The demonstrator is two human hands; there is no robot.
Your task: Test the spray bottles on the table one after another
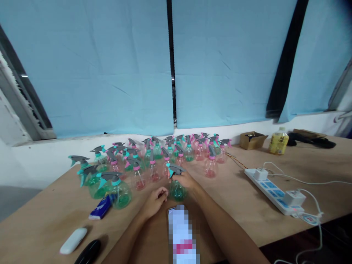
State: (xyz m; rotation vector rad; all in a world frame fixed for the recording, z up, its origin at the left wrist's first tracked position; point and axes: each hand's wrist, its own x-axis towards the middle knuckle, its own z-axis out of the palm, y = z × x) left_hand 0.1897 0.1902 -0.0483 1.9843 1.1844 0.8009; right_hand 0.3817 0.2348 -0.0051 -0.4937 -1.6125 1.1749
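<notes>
Shows, at the near middle of a brown table [233, 211], a right hand [183, 179] closed firmly around the neck of a green bottle [178, 192], just below the trigger head [176, 169]. Depicts this bottle upright, on the near side of the crowd, with its grey-and-teal head turned left. Cannot tell contact or gap between base and table. Shows, just left of the held bottle, a left hand [158, 200], fingers loosely curled and half open, with nothing visible in the grasp. Cannot tell contact or gap between left fingertips and bottle.

Includes, on the near side of the hands, a phone [179, 229], lying flat, screen masked by blocks. Includes, at left, a blue packet [100, 211] beside a second green bottle [121, 194]; nearer, a white case [73, 241] and a dark object [89, 252], partly cut off by the lower edge.

Shows, across the far middle and left, many upright spray bottles [139, 180], green and pink, closely grouped, with one pink bottle [211, 169] slightly apart at right. Adds, farther right, a power strip [271, 192] with white adapters [294, 198]; beyond, a cardboard box [251, 142] and a yellow bottle [278, 143]. Ends, at the far side, in blue curtains [115, 66] above a white wall [66, 150].
</notes>
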